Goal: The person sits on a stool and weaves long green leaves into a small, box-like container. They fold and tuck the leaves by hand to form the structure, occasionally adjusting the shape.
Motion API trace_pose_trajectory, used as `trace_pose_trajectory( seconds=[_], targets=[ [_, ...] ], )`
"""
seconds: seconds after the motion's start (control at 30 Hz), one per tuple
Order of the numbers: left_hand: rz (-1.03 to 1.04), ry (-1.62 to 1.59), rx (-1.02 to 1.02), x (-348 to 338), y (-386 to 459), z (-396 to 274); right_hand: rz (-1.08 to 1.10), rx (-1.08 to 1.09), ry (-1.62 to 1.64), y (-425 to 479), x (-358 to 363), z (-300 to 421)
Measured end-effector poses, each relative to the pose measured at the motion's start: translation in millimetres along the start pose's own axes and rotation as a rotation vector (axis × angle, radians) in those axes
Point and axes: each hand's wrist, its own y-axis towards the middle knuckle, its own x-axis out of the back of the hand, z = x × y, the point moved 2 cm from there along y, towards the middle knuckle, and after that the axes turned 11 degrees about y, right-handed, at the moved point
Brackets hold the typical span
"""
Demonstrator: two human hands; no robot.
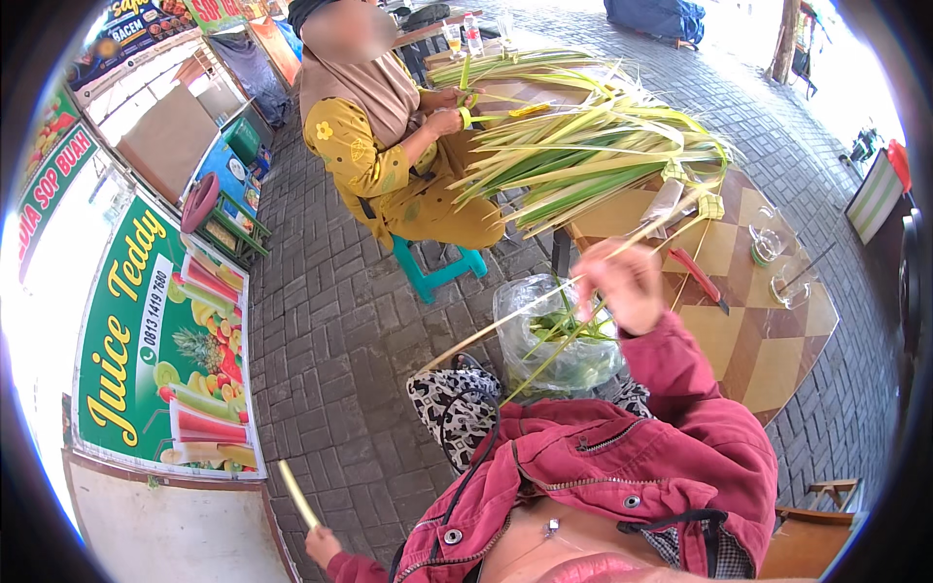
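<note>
Low at the left, my left hand (323,546) grips a pale yellow-green leaf strip (297,492) that points up and away from me. Motion blurs my right hand (628,286), raised above the table's near edge with its fingers closed around thin palm-leaf strips (503,324). One long pale strip slants down from it towards my patterned trouser leg; a greener one runs to my jacket. Just beyond that hand, woven palm-leaf pouches (711,206) lie on the checkered table (783,339). A red-handled knife or cutter (696,275) rests beside them. Under the hand is a clear plastic bag (519,310) with leaf scraps.
A big heap of palm-leaf strips (576,157) covers the table's far side. Two glass vessels (765,244) stand near the right edge. Across from me, a person (364,146) on a teal stool (434,273) holds a leaf strip. A banner board (164,342) stands left.
</note>
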Motion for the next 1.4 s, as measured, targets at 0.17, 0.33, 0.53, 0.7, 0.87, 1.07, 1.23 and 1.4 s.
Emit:
trace_pose_trajectory(
  seconds=[0.17, 0.33, 0.53, 0.7, 0.87, 1.07, 1.23, 1.4],
  targets=[
    [0.087, -0.213, -0.206, -15.4, 14.4, -111.2, -0.187, 0.464, 0.77, -13.2, 75.9, 84.4],
    [0.168, -0.307, -0.373, -10.6, 30.0, -208.0, -0.25, 0.895, 0.599, -65.2, 111.4, 156.0],
    [0.373, -0.608, -0.58, -16.4, 25.6, -273.4, -0.675, 0.884, -1.512, -71.8, 132.7, 134.7],
    [0.353, -0.827, -0.684, 51.8, 0.8, -320.9, -0.497, 0.172, -2.142, -90.7, 223.0, 76.0],
    [0.285, -0.814, -0.694, 69.4, 6.5, -313.1, -0.389, -0.244, -2.136, -133.6, 282.7, 48.7],
    [0.271, -0.777, -0.621, 74.6, 7.5, -292.3, -0.237, -0.504, -2.023, -141.8, 290.5, 43.2],
    [0.196, -0.748, -0.694, 90.0, -2.5, -309.6, -0.13, -0.335, -2.022, -85.7, 302.4, 35.1],
    [0.231, -0.804, -0.776, 104.8, -22.8, -336.5, 0.074, -0.352, -2.181, -29.5, 354.7, 1.6]
  ],
)
